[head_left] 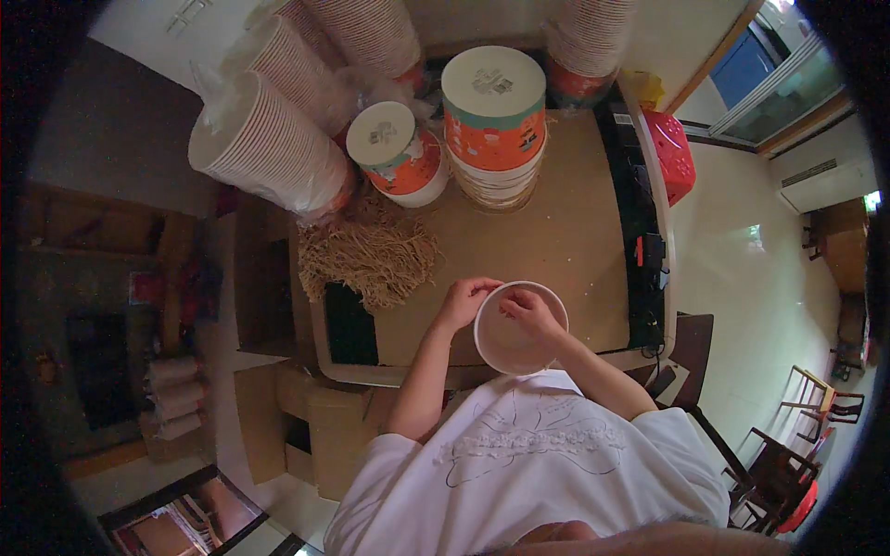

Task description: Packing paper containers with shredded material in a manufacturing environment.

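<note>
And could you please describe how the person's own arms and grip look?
The left grip and right grip are bare hands, with no gloves. The forearms are uncovered, with no watch or bracelet visible, below loose, short white fabric sleeves.

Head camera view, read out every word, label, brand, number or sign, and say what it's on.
Large upturned tub: dark print on top, too blurred to read.
Small upturned tub: dark print on top, too blurred to read.
Nearest white tub: no lettering shows.
Nothing else is readable.
</note>
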A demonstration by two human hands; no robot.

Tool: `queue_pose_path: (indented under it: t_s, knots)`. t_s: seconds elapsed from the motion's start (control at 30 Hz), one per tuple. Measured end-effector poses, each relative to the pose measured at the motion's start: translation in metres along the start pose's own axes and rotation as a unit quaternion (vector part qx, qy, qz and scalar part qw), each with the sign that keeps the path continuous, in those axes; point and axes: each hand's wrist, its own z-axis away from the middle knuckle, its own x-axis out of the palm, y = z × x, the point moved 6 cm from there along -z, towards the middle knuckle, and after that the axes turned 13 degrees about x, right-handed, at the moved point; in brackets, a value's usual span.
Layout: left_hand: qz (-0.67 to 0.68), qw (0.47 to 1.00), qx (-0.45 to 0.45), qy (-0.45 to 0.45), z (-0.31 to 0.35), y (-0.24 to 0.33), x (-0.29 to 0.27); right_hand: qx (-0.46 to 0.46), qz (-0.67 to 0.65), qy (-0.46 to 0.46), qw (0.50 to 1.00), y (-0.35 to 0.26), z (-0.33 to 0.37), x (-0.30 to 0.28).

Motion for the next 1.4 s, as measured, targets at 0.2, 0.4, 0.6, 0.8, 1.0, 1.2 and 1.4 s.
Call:
queue_pose_path:
  t_s: [0.2,0.4,0.6,0.8,1.0,1.2,1.4]
  knots:
    - [0.002,1.000,0.010,-0.013,0.000,0.002,0.002,-0.009,0.011,0.000,1.000,0.003,-0.003,-0.002]
    - [0.003,1.000,-0.003,-0.005,0.003,-0.008,0.002,-0.004,0.017,0.017,1.000,-0.007,0.003,0.002]
    - [-0.063,0.997,0.036,0.011,0.003,-0.005,-0.002,-0.009,0.026,0.015,1.000,-0.009,0.005,0.001]
    - [-0.082,0.995,0.038,0.032,0.002,0.007,-0.001,-0.007,0.017,-0.005,1.000,-0.001,-0.001,-0.005]
    - [-0.034,0.998,0.040,0.040,0.002,0.021,0.002,0.012,0.002,0.002,1.000,0.003,-0.003,-0.006]
    - [-0.091,0.994,0.065,0.003,0.003,0.020,0.004,0.017,-0.017,-0.012,1.000,0.015,-0.011,-0.008]
    - [-0.079,0.996,0.035,0.033,0.001,0.018,0.002,0.005,-0.001,0.007,1.000,0.004,0.000,-0.008]
